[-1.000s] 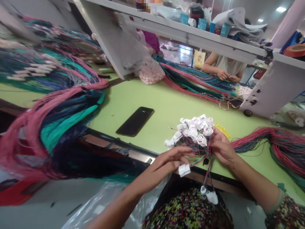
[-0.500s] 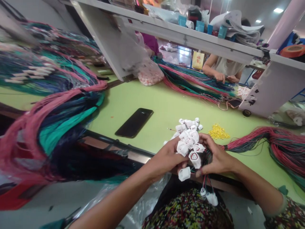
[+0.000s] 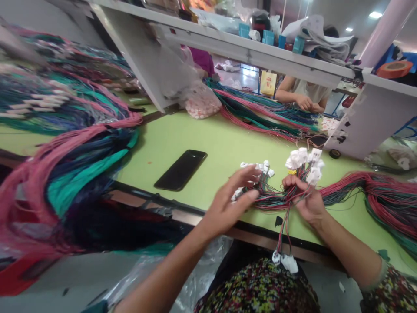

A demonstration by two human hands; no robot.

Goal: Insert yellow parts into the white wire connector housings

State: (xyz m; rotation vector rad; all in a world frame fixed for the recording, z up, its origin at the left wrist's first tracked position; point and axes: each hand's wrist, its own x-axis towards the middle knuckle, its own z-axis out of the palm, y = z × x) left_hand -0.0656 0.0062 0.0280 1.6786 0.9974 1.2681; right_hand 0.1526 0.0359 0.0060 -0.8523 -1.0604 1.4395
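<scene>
White plastic connectors (image 3: 301,161), roughly six, crowd just above the right hand's (image 3: 308,201) curled fingers. Each is a small, blocky shell on thin red, green and dark wires (image 3: 276,202). Those fingers close around the wires, pressing them toward the palm beneath the cluster. The left hand (image 3: 228,204) stands open, its fingers spread and slightly curved, pinching nothing. Just past its fingertips lies a smaller row of connectors (image 3: 257,167), too tangled to count. Two more connectors (image 3: 283,260) dangle on their leads below the right fingers. Beyond those fingers, a thick hank of red and green wire (image 3: 387,195) sprawls across the green tabletop (image 3: 221,148). Left of the left fingertips lies a black smartphone (image 3: 180,170). Farther ahead, beneath a white shelf (image 3: 247,48), a co-worker's hands (image 3: 304,103) sit behind another wire bundle (image 3: 260,115).
</scene>
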